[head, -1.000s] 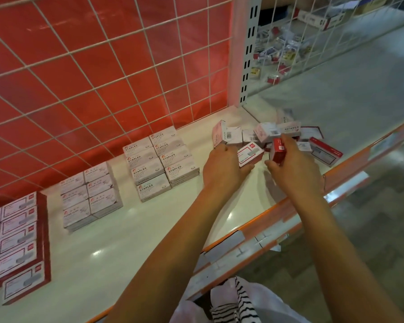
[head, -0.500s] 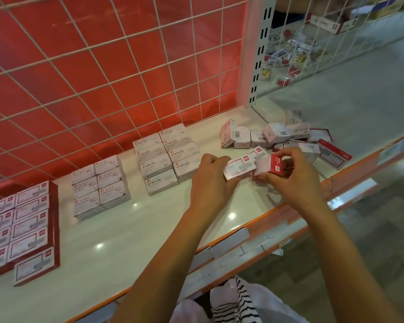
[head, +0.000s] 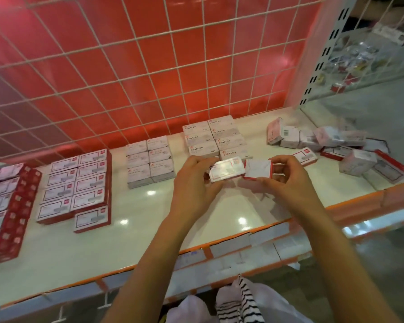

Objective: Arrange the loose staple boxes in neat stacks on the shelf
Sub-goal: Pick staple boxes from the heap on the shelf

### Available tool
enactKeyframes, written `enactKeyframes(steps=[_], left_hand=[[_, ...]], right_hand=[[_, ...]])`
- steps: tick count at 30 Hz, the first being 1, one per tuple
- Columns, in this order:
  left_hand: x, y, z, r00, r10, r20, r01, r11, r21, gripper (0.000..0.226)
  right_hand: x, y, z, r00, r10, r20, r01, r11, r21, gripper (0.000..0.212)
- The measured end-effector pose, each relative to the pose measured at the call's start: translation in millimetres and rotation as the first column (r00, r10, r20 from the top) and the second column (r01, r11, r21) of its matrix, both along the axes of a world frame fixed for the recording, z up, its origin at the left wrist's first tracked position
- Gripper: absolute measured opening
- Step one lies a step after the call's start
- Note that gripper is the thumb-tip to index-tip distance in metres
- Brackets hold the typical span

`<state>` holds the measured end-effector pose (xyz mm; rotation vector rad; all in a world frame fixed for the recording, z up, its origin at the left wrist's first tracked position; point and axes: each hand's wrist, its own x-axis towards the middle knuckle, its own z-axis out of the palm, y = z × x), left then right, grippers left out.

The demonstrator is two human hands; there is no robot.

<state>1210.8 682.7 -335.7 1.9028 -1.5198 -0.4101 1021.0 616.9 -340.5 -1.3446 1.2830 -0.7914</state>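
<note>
Sorting midway: left hand (head: 194,183) grips white box (head: 226,170), right hand (head: 287,183) red-edged box (head: 258,168); stacks (head: 217,138) 9–12 o'clock, loose pile (head: 324,141) 2 o'clock outstanding.

Pale shelf (head: 149,229): neat box stacks (head: 210,138) left, centre; loose staple boxes (head: 357,163) heaped right, count unclear.

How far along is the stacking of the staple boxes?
Done: neat red-edged stacks at the left and grey STAPLES stacks in the middle of the shelf. In hand: the left hand holds one red-edged box, the right hand a second box. Left: the loose pile at the right.
</note>
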Motion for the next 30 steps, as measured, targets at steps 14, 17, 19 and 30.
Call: enactKeyframes(steps=[14,17,19,30], left_hand=[[99.6,83.1,4.7,0.996,0.089,0.010,-0.089,0.996,0.022,0.048],[118.8,99.2,5.0,0.994,0.107,0.016,-0.108,0.994,0.036,0.049],[131.0,110.6,4.4,0.992,0.122,0.035,-0.123,0.992,0.039,0.050],[187.5,167.7,-7.1,0.963,0.254,0.085,-0.259,0.965,0.047,0.054]], right_hand=[[102.7,56.1,3.8,0.978,0.205,0.046,-0.207,0.978,0.041,0.050],[123.4,68.9,4.0,0.973,0.228,0.037,-0.229,0.972,0.049,0.051],[137.1,76.8,3.7,0.967,0.254,0.022,-0.255,0.965,0.055,0.048],[192.4,111.3,-2.0,0.938,0.342,0.052,-0.345,0.935,0.087,0.047]])
